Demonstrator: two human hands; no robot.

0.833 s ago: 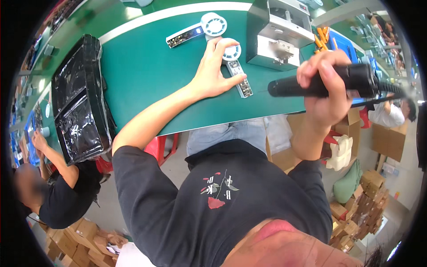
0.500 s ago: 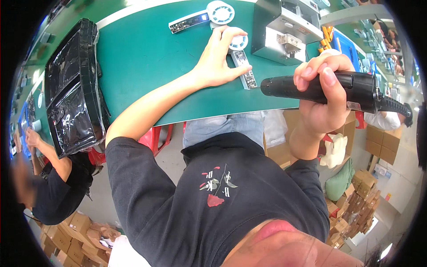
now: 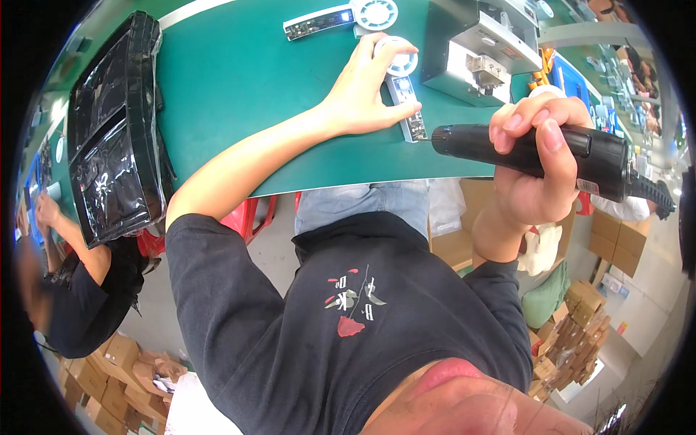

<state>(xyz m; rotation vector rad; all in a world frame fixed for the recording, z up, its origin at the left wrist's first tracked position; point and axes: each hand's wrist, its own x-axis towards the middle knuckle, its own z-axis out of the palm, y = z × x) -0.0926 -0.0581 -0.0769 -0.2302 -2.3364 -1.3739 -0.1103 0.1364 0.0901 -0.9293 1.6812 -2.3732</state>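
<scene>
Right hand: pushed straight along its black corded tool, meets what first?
The right hand, via the tool, likely meets the near end of the white round-headed fan's circuit-board handle; depth is unclear, the tip may be touching.

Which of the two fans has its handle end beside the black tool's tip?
The nearer fan, held by the left hand, its handle close to the tool; the other fan lies farther back, its handle pointing left.
</scene>
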